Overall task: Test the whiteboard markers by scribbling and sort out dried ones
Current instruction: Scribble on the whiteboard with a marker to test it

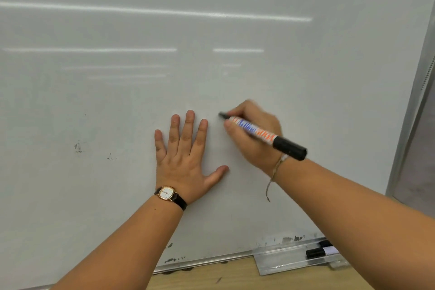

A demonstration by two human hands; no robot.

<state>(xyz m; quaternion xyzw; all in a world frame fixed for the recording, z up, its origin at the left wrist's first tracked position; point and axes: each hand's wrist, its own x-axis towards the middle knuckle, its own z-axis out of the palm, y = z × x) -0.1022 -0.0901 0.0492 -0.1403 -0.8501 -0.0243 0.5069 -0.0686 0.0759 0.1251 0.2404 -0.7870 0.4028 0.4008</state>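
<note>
while the right hand [254, 139] grips the marker [261, 133] with its nib at the whiteboard [117, 101], just right of the left hand [186, 155] pressed flat with fingers spread wide, the scribble wants firm, even strokes over bare board. no ink shows beside the nib, so several passes seem wise before calling it dry. other markers [320, 251] lie in the tray [282, 265], near right.

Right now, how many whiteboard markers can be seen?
3. The patterned marker is in the right hand, tip at the whiteboard. Two more lie in the tray: front marker, rear marker. The forearm may hide others.
</note>
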